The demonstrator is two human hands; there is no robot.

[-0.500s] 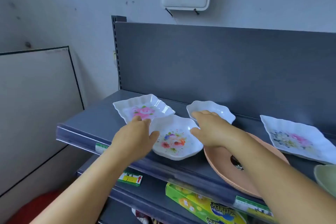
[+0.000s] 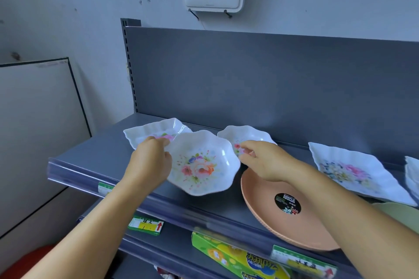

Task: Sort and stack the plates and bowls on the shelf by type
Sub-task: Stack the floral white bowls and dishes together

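Head view: left hand (image 2: 150, 166) is gripping the floral bowl (image 2: 204, 163) by its left rim, tilting it above the shelf (image 2: 95, 156). Right hand (image 2: 265, 161) is pinching the rim of a second bowl (image 2: 247, 136) just right of that grip. A square plate (image 2: 156, 131) is sitting behind the grip, a peach plate (image 2: 272, 217) lower right.

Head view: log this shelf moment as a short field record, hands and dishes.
left hand: grips the left rim of the front flower bowl, which is tilted
right hand: fingers at the rim of the rear flower bowl; grip unclear
square floral plate, left: behind the left hand
peach round plate: under the right forearm, overhanging the shelf edge
square floral plate, right: flat on the shelf
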